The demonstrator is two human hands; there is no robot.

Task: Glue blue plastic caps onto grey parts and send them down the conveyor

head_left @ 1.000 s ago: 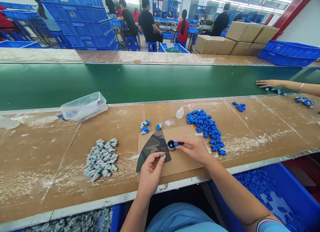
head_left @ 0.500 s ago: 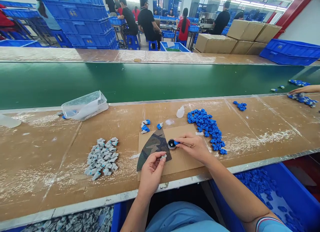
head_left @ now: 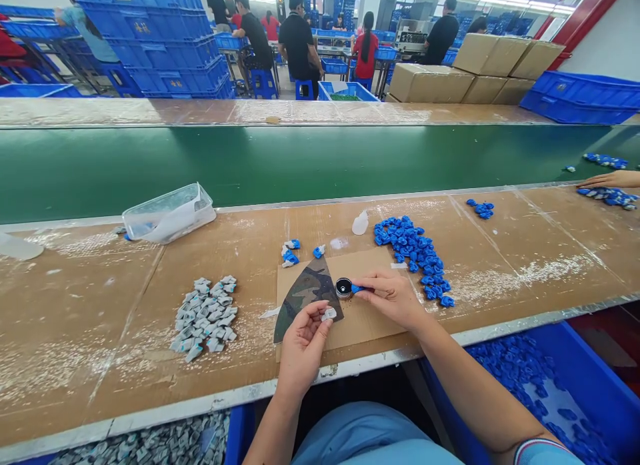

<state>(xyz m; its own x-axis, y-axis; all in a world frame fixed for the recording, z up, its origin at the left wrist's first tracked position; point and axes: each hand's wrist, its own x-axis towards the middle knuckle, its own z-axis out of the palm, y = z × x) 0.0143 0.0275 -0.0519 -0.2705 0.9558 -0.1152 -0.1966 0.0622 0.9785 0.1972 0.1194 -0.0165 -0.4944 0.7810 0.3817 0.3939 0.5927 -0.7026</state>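
My left hand (head_left: pixel 306 333) pinches a small grey-white piece (head_left: pixel 329 313) between thumb and fingers, above a camouflage-patterned sheet (head_left: pixel 306 291). In my right hand (head_left: pixel 395 299) a small blue piece (head_left: pixel 357 288) is held by the fingertips, close beside a small round pot (head_left: pixel 343 288) with a dark inside. Both the sheet and the pot lie on a cardboard board (head_left: pixel 370 321). Beyond the board's far edge are a few joined blue-and-grey pieces (head_left: pixel 290 253). Left of my hands lies a heap of grey pieces (head_left: pixel 206 316); a heap of blue pieces (head_left: pixel 413 251) lies to the right.
A clear plastic box (head_left: pixel 170 215) and a small white bottle (head_left: pixel 360 223) stand on the bench. Behind runs a green conveyor belt (head_left: pixel 300 161). Another person's hand (head_left: pixel 610 179) is at far right. Blue bins (head_left: pixel 595 371) sit below the bench edge.
My right hand has drawn the blue piece slightly right, away from the pot's middle. The grey-white piece in my left hand is turned more into view. Pieces on the belt have shifted.
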